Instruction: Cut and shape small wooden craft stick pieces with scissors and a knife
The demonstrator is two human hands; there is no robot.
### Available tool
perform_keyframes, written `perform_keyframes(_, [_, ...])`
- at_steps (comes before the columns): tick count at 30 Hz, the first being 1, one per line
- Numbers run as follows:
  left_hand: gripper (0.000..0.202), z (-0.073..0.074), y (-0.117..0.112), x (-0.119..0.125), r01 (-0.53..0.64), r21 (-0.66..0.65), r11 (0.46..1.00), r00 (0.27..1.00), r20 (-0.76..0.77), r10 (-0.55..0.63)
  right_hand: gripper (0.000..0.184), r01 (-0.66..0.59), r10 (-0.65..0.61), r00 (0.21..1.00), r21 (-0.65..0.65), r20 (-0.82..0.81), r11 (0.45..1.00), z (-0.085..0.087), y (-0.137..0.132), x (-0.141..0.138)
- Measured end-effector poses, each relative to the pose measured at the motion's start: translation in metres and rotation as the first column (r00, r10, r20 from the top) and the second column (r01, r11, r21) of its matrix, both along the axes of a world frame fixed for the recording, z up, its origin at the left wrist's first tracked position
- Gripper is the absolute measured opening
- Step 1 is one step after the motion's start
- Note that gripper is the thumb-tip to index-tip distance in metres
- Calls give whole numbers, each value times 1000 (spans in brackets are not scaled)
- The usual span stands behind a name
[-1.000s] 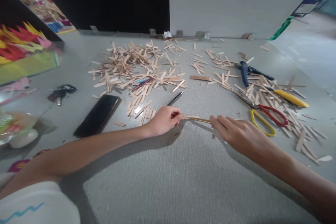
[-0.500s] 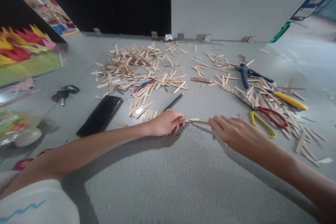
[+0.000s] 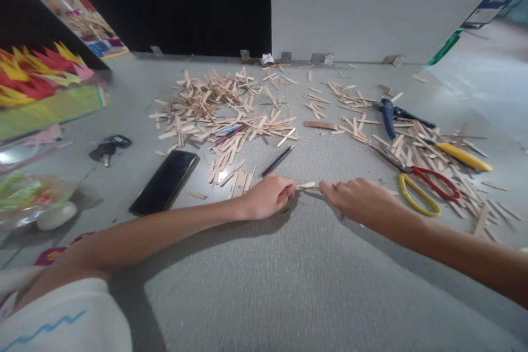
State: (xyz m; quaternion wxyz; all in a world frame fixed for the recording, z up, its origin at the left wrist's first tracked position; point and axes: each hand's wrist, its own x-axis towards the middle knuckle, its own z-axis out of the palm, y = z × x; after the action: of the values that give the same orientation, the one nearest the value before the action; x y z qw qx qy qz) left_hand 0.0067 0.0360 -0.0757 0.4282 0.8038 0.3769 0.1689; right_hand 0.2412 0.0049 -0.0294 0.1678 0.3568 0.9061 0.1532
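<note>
My left hand [image 3: 270, 197] is closed on a small wooden craft stick [image 3: 306, 185], whose pale rounded end sticks out to the right of my fingers. My right hand [image 3: 358, 197] is also closed, its fingertips just right of that end. A slim, blade-like tool runs from the right fingers along the stick. Most of the tool is hidden under the hand, so its kind cannot be made out. Beyond my left hand lies a dark pen [image 3: 278, 160]. Scissors with one red and one yellow handle [image 3: 437, 182] rest to the right of my right hand.
A pile of wooden sticks [image 3: 210, 93] spreads at the back left. Blue-handled pliers [image 3: 388, 117] and a yellow-handled tool [image 3: 464, 157] lie among more sticks at right. A phone [image 3: 164, 182] and keys [image 3: 105, 151] are at left. Black and grey panels [image 3: 350, 11] stand behind.
My right hand has moved left, closer to my left hand, and less of the slim tool shows. My left hand keeps its grip on the stick. The view has shifted slightly.
</note>
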Motion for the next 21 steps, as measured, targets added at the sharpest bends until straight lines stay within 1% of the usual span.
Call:
perform_keyframes(3, [33,-3,-2,0,-16,64,998,1000,-17,17,34,63,-63,998,70,-7,996,0,-15,-12])
perform_keyframes(5, [34,-6,-4,0,-27,98,995,999,-28,30,33,107,-104,993,61,-57,992,0,-17,-15])
perform_keyframes(9, [32,-9,-4,0,-39,148,988,998,-44,46,20,68,-71,988,-25,-136,997,3,9,-5])
perform_keyframes(11, [32,-9,-3,0,-36,163,986,998,-45,43,19,59,-65,986,-47,-152,997,5,17,-2])
perform_keyframes(12, [33,-9,-3,1,-31,167,985,998,-44,39,19,62,-69,986,-47,-153,997,6,17,-3])
perform_keyframes(14, [33,-9,-3,1,-20,173,985,999,-40,27,18,81,-85,987,-33,-139,996,5,7,-10])
perform_keyframes(17, [32,-9,-3,0,-15,178,984,999,-34,21,28,107,-108,989,-7,-102,994,4,-11,-23])
perform_keyframes(19, [34,-9,-3,0,-19,175,984,999,-33,25,32,106,-106,990,-10,-95,994,5,-10,-24])
perform_keyframes(21, [36,-10,-3,0,-25,172,985,999,-36,32,24,98,-100,990,-25,-101,995,7,2,-19])
